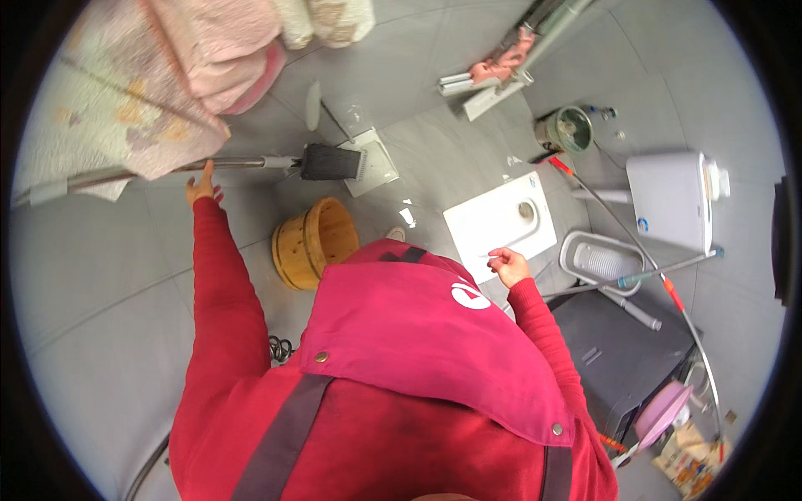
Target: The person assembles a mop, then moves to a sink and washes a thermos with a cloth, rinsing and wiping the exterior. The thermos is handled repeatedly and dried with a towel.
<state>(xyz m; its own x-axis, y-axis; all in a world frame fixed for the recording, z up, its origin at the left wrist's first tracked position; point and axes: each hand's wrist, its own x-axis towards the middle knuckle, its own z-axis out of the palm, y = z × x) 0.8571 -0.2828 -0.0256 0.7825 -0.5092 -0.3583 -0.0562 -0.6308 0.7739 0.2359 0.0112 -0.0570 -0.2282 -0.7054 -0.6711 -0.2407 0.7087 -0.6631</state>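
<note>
My left hand (204,190) reaches out at the left with its fingers spread, close to the metal pole of a broom (331,163) with dark bristles; whether a finger touches the pole I cannot tell. Towels (169,94) hang just above that hand. Nothing shows in my right hand (509,265), whose fingers are loosely bent and apart, over the near edge of the white squat toilet (476,225). A wooden bucket (301,250) stands on the tiled floor between my two arms. I wear a red apron over red sleeves.
A dustpan (376,164) lies beyond the bucket. To the right are a waste bin (573,128), a white cistern (667,200), a grey-white plastic basin (570,257), long-handled tools and a dark box (626,344). White scraps (407,217) lie on the floor. Pink gloves (501,62) hang at the top.
</note>
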